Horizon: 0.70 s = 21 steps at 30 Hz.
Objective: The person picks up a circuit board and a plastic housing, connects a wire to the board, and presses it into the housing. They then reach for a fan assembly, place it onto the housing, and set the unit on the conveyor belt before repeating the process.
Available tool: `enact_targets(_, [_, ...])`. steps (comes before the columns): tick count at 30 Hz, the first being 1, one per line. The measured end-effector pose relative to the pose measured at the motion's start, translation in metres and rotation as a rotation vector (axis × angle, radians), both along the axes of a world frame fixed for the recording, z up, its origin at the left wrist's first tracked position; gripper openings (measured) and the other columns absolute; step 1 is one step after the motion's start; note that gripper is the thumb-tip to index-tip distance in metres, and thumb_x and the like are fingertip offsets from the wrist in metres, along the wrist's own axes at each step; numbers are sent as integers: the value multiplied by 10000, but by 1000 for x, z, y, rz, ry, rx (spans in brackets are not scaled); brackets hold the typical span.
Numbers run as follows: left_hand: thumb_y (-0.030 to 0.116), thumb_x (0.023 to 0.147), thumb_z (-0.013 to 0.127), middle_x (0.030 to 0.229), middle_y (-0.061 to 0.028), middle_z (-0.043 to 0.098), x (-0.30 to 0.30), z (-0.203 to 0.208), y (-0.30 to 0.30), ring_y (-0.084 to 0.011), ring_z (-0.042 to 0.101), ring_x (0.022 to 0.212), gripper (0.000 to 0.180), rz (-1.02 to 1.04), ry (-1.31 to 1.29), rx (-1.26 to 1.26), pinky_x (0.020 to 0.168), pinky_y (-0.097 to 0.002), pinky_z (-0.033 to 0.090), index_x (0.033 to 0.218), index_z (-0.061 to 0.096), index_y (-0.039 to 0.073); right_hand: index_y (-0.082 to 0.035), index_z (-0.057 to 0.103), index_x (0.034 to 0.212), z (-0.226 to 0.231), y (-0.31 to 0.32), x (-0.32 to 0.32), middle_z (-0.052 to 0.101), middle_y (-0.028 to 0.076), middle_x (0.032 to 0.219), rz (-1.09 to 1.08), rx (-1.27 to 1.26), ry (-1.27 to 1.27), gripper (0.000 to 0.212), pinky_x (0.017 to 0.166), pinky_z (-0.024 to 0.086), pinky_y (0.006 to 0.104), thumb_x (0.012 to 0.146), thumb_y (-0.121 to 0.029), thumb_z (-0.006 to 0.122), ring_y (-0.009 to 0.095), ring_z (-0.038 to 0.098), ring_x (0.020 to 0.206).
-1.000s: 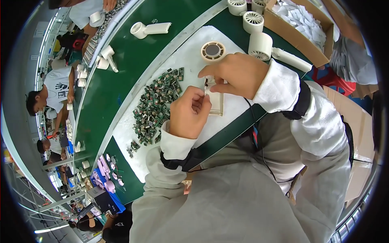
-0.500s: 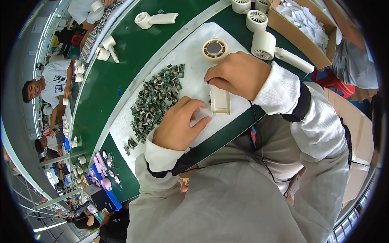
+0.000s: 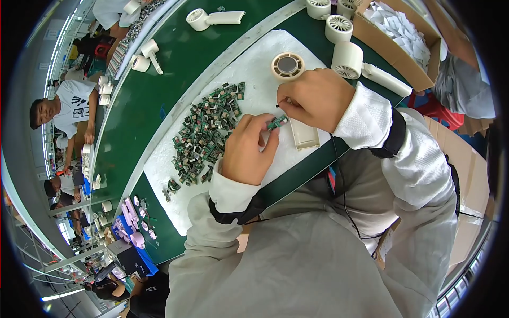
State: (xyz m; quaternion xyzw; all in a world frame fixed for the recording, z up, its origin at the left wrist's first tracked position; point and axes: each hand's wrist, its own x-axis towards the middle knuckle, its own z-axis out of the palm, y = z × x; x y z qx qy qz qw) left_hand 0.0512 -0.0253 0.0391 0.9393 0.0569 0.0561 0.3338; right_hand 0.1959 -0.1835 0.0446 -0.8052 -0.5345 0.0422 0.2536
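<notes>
Pinching a tiny green board (image 3: 277,123) at its fingertips, the left hand (image 3: 246,151) had come back from the pile of boards (image 3: 204,135), where it lay flat half a second before, so one board was now picked out. The right hand (image 3: 316,98) was curled shut on a thin dark wire (image 3: 279,104) just above the board, beside a cream case (image 3: 305,133) on the white mat (image 3: 249,63). A brown box (image 3: 419,71) of white packets sat at the desk's (image 3: 154,111) far right corner.
</notes>
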Motion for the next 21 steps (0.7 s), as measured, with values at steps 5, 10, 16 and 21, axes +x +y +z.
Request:
enact_targets(5, [44, 901, 685, 967, -135, 655, -6, -8, 5, -199, 695, 781, 243, 120, -39, -305, 708, -306, 548, 1131, 619, 0, -34, 719, 885, 3, -1, -3, 668, 114, 665, 16, 58, 134, 131, 594, 523, 374, 837, -149, 678, 283, 672, 616])
enact_targets(10, [-17, 935, 635, 1063, -133, 666, -10, -14, 6, -170, 702, 912, 265, 208, -115, -892, 823, -286, 542, 1193, 576, -27, -25, 716, 871, 2, 0, -11, 632, 97, 606, -8, 171, 248, 119, 545, 496, 346, 808, -125, 700, 250, 642, 548])
enact_targets(16, [-52, 921, 646, 1080, -119, 655, -16, -16, 3, -175, 689, 967, 362, 314, -270, -1165, 879, -270, 516, 1270, 548, -32, -15, 711, 878, 7, 5, -26, 592, 72, 575, -7, 220, 395, 114, 510, 466, 294, 794, -91, 716, 185, 581, 487])
enact_targets(21, [-43, 923, 656, 1083, -109, 658, -21, -13, 2, -166, 678, 995, 361, 280, -211, -1117, 898, -264, 503, 1272, 562, -41, 0, 714, 923, 7, 7, -33, 573, 54, 577, -62, 281, 505, 135, 494, 447, 259, 802, -59, 719, 122, 542, 480])
